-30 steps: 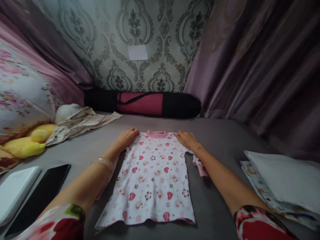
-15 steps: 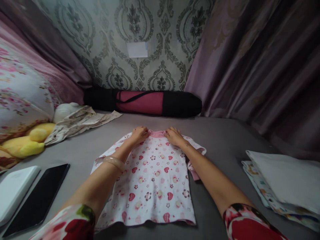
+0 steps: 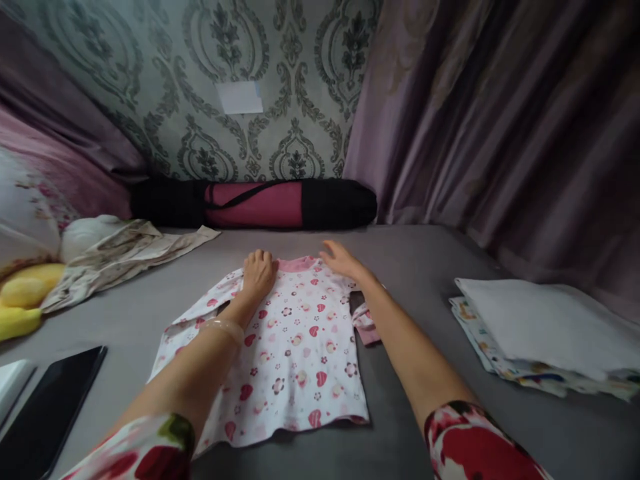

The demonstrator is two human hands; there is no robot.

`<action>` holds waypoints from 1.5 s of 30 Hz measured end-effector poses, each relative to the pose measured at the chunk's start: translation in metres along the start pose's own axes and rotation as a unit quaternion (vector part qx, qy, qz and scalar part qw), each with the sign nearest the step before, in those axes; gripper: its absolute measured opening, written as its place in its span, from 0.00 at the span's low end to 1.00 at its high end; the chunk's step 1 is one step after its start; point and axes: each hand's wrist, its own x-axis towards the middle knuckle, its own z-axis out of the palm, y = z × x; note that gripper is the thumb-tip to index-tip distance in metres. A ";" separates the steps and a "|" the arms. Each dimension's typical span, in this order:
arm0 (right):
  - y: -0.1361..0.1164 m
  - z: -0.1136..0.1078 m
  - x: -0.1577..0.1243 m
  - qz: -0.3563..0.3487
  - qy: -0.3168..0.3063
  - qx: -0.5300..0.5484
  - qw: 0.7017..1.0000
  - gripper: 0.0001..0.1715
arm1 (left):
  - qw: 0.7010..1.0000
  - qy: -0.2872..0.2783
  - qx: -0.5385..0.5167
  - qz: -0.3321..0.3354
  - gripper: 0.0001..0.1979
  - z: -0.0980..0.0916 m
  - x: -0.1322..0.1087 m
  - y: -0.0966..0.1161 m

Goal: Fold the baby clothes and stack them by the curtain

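Note:
A child's long-sleeved shirt (image 3: 295, 347), white with red hearts and flowers and a pink collar, lies spread on the grey bed surface. My left hand (image 3: 259, 273) rests at the shirt's left shoulder beside the collar, its fingers bent down and closed on the cloth. Over the right shoulder is my right hand (image 3: 344, 259), its fingers stretched out and apart, holding nothing. The left sleeve lies out to the side. Past my right forearm the folded right sleeve's pink cuff (image 3: 369, 335) shows in part.
At the right lies a stack of folded clothes (image 3: 530, 327). A black phone (image 3: 55, 407) and a white box-like object (image 3: 13, 387) are at the lower left. Crumpled pale trousers (image 3: 125, 257) and a yellow plush toy (image 3: 25, 300) lie behind. A black-and-pink long bag (image 3: 255, 205) lines the wall.
My right hand has let go of the collar, lifted and spread its fingers. My left hand stays beside the collar, turned somewhat. The view has swung to the right.

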 end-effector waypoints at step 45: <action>0.096 -0.094 -0.127 0.252 0.087 -0.073 0.961 0.16 | 0.977 -0.066 -0.151 0.135 0.23 -0.005 -0.031 0.161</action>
